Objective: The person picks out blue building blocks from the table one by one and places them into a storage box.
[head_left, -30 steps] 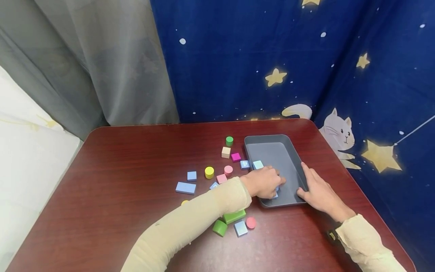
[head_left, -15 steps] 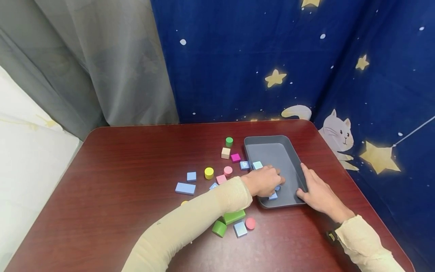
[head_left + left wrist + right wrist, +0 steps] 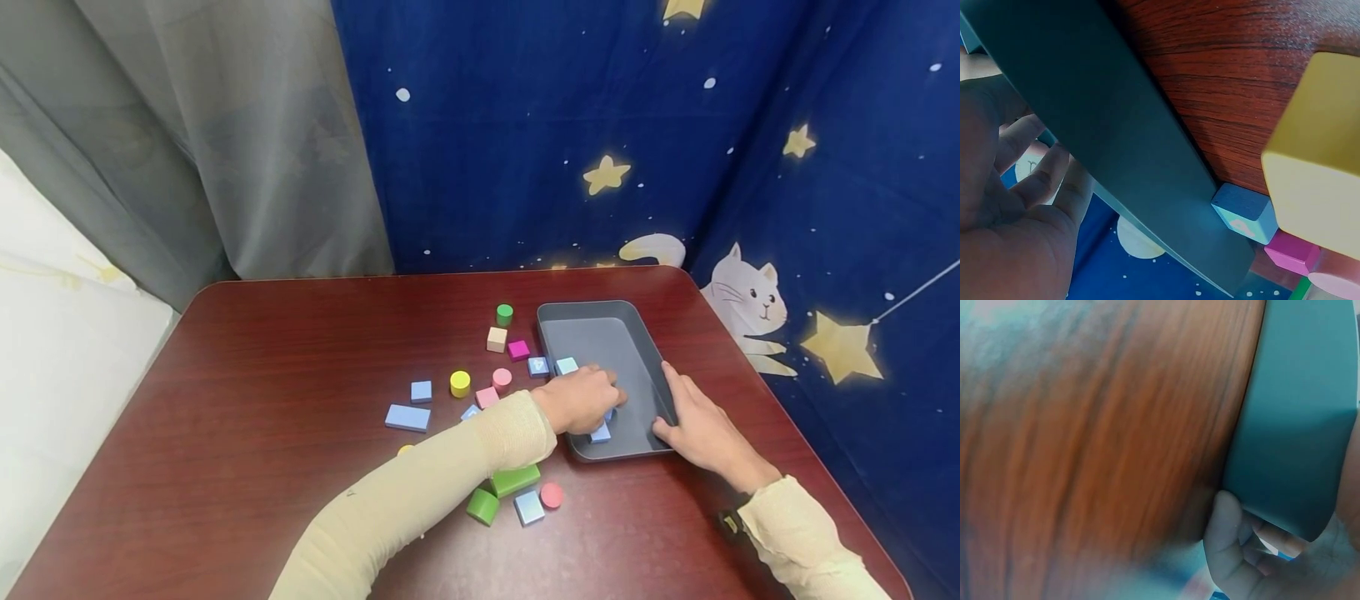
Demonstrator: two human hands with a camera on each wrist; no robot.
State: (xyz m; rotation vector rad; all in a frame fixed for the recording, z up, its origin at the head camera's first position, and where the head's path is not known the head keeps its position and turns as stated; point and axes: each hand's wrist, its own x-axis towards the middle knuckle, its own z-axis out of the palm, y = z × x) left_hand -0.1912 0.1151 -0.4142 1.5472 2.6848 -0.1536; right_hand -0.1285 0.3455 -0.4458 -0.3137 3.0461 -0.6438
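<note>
My left hand (image 3: pixel 581 400) reaches over the left wall of a dark grey tray (image 3: pixel 611 333), its fingers bent down inside. Right beneath it, a small blue block (image 3: pixel 600 433) and part of another blue piece show on the tray floor. The tray wall hides the fingertips in the left wrist view, so whether they pinch a block I cannot tell. A pale blue block (image 3: pixel 567 366) lies in the tray by its left wall. My right hand (image 3: pixel 701 421) holds the tray's right side near the front corner, thumb on the rim and fingers along the outside.
Outside the tray's left wall lie a numbered blue block (image 3: pixel 537 367), a magenta block (image 3: pixel 518 350) and a yellow cylinder (image 3: pixel 460 383). Green pieces (image 3: pixel 515 479) and a red disc (image 3: pixel 551 496) lie nearer me. The table's right edge runs beyond my right hand.
Under my left hand, the front blue block has shifted slightly left and more of it shows. The right hand and the tray keep their places.
</note>
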